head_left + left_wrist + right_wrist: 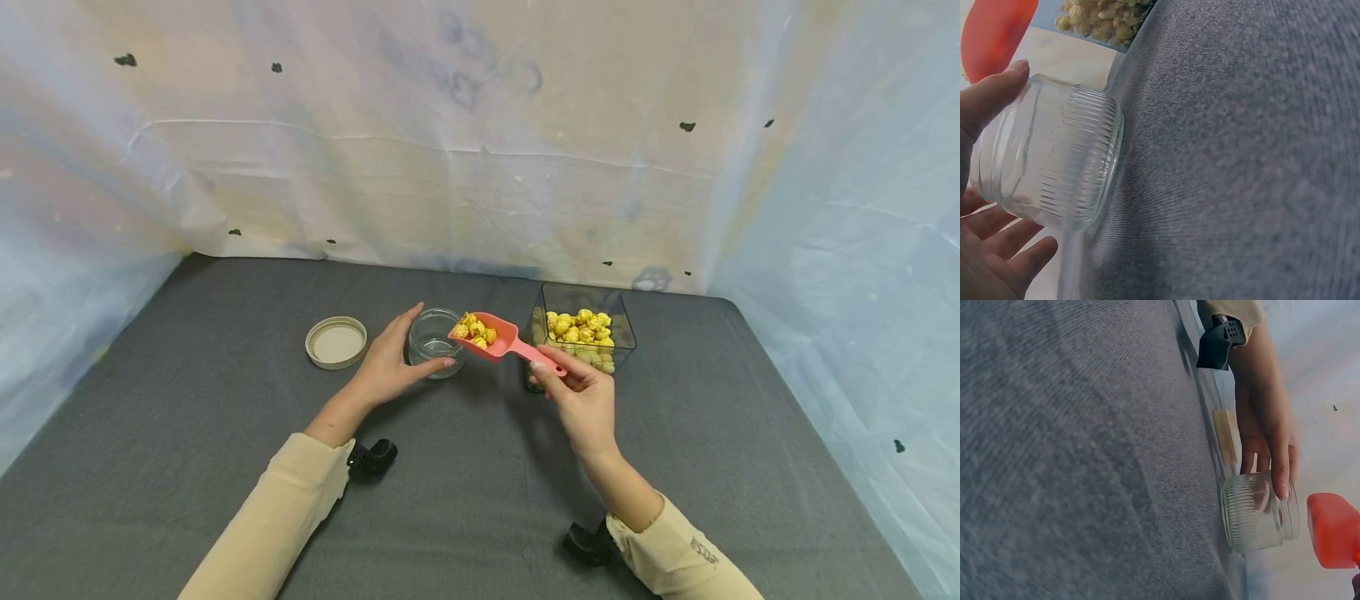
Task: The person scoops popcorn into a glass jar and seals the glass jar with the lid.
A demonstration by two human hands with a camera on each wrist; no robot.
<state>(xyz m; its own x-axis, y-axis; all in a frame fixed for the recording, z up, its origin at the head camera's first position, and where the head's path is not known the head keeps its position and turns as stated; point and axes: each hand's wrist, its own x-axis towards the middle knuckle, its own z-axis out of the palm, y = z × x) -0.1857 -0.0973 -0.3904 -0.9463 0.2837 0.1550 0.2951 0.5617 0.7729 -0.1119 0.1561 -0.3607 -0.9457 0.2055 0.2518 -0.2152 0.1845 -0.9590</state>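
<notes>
Holding a loaded scoop (pixel 491 337) just over the mouth of the jar (pixel 432 342), the person looks to be at the transfer step: popcorn (pixel 475 330) lifted from the tub (pixel 581 337) and about to go into the glass. The right hand (pixel 581 400) pinches the scoop's handle between thumb and fingers, the bowl pointing left and sitting level enough that the kernels stay heaped. The left hand (pixel 390 362) curls round the jar's side, thumb and fingers on the glass, steadying it upright on the grey mat (pixel 187 417); the left wrist view shows the ribbed jar (pixel 1054 162) empty as far as I can tell.

What comes next, I'd judge, calls for the scoop's lip to be brought squarely over the opening and tipped slowly, since the bowl looks about as wide as the mouth and kernels could spill past the rim onto the mat. The left thumb lies close to that rim, so the pour wants to come in from the right side.

Room is easy enough. The lid (pixel 336 342) lies well apart to the left of the jar. The tub stands just right of the scoop, near the back edge where the mat meets the draped sheet (pixel 480 167); the front half of the mat gives the arms free play.
</notes>
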